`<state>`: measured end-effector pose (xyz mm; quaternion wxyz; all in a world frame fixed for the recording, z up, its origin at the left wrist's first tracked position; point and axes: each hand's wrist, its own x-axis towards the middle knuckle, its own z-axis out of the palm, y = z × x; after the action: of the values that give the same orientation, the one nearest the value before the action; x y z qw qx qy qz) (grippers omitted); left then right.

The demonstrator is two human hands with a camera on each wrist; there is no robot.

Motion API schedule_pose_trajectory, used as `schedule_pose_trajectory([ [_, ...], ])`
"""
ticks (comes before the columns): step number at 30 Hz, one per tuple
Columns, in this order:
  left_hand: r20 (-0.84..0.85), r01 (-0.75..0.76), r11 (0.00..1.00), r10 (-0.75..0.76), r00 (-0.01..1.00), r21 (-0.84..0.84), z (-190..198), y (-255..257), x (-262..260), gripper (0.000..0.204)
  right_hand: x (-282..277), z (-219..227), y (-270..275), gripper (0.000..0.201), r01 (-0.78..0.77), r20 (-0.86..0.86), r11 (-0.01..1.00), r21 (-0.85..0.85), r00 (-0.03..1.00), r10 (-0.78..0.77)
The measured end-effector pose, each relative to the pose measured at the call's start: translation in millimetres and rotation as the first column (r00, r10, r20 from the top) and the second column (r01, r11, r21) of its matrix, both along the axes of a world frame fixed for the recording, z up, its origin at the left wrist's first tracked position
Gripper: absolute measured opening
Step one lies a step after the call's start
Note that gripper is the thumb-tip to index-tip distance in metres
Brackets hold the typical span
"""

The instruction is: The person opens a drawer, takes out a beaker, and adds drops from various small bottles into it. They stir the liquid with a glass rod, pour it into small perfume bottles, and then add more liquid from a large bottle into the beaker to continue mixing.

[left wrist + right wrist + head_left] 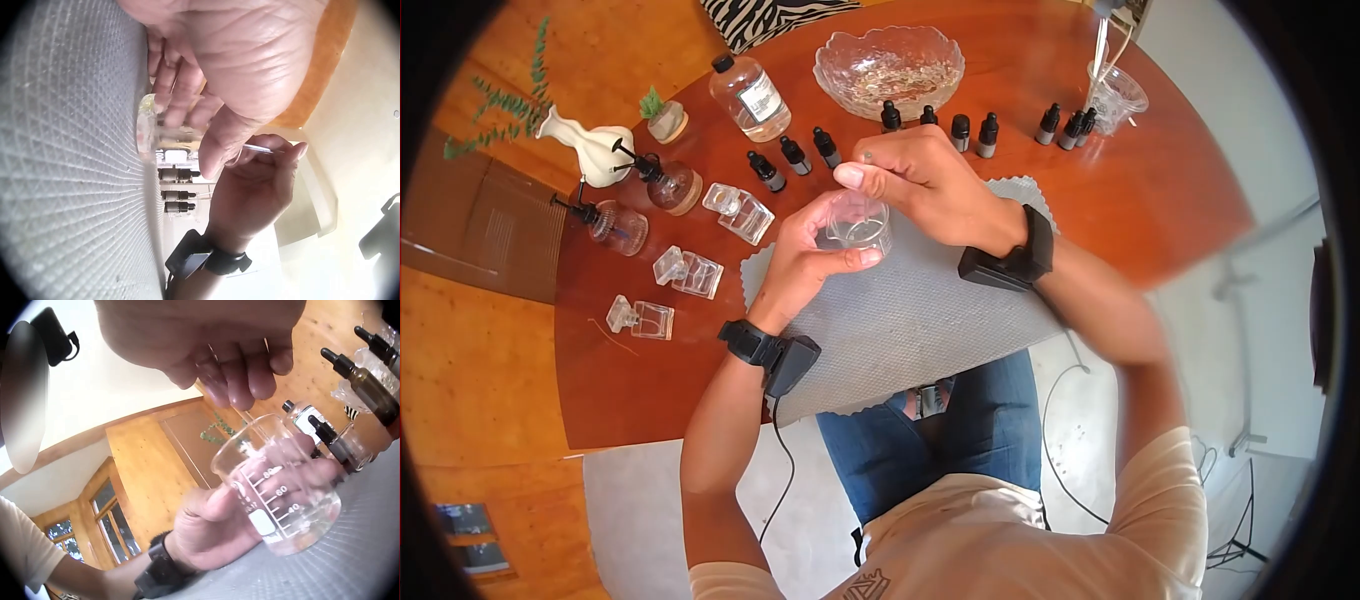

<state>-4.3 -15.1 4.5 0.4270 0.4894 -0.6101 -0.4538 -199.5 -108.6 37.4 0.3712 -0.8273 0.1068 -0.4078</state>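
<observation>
My left hand [798,262] grips a clear glass beaker [864,234], its fingers and thumb wrapped around the wall. White graduations and a white label patch show on the beaker [281,506] in the right wrist view. Its base is close to the grey textured mat [900,320]. Above the mouth, my right hand [940,185] pinches a thin, clear stirring rod [257,149] between thumb and fingers. The rod's lower part is hard to make out through the glass.
Several black-capped dropper bottles [796,155] line the far side of the mat. Beyond them stand a large glass bowl [890,70] and a labelled bottle [752,100]. Square perfume bottles [740,215], pump bottles [618,228] and a white vase [590,148] are at left; a plastic cup [1118,100] is far right.
</observation>
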Motion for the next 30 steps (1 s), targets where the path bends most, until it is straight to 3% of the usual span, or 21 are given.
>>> schedule_pose_trajectory([
  [1, 0.005, 0.006, 1.0, -0.006, 1.0, 0.006, -0.3, -0.4, 0.8, 0.059, 0.9, -2.4, -1.2, 0.051, 0.03, 0.015, 0.997, -0.072, 0.999, -0.029],
  [4, -0.035, 0.024, 0.999, -0.023, 0.999, 0.037, 3.2, 1.0, -1.3, 0.06, -0.5, -1.7, 3.0, 0.05, -0.12, 0.007, 0.974, 0.193, 0.993, 0.121],
  [10, -0.033, 0.01, 0.999, -0.008, 0.999, 0.048, 2.0, -0.1, -2.2, 0.062, -1.0, -1.5, -1.3, 0.049, -0.017, -0.032, 0.992, 0.125, 0.999, 0.022],
  [13, -0.031, 0.01, 0.999, -0.009, 0.999, 0.044, 3.7, 0.5, -3.9, 0.063, -0.2, -2.2, 2.0, 0.048, -0.092, 0.03, 0.947, 0.307, 0.996, 0.087],
  [16, -0.037, 0.012, 0.999, -0.01, 0.999, 0.051, 1.6, 0.1, -2.8, 0.065, 0.3, -5.1, -3.5, 0.046, 0.014, -0.019, 0.997, 0.077, 1.0, -0.012],
  [19, -0.029, 0.016, 0.999, -0.015, 0.999, 0.028, 1.5, -0.5, -3.8, 0.065, -2.1, -1.9, -0.9, 0.045, -0.091, -0.007, 0.963, 0.254, 0.995, 0.096],
  [22, -0.031, 0.009, 1.0, -0.009, 0.999, 0.011, 1.6, 0.0, -4.4, 0.065, 1.9, -4.6, 1.3, 0.045, -0.083, 0.087, 0.946, 0.312, 0.994, 0.058],
  [25, -0.048, 0.024, 0.999, -0.022, 0.999, 0.026, 5.3, 0.9, -6.5, 0.064, 0.3, -5.5, -2.4, 0.045, -0.124, 0.053, 0.951, 0.282, 0.992, 0.114],
  [28, -0.048, 0.019, 0.999, -0.017, 0.999, 0.049, 3.7, -0.4, -5.1, 0.064, -2.6, -2.1, -1.1, 0.045, -0.133, 0.025, 0.911, 0.391, 0.991, 0.134],
  [30, -0.047, 0.006, 0.999, -0.004, 0.999, 0.049, 1.4, 0.6, -4.6, 0.065, -2.1, -6.7, -4.8, 0.045, -0.066, 0.001, 0.956, 0.285, 0.998, 0.069],
])
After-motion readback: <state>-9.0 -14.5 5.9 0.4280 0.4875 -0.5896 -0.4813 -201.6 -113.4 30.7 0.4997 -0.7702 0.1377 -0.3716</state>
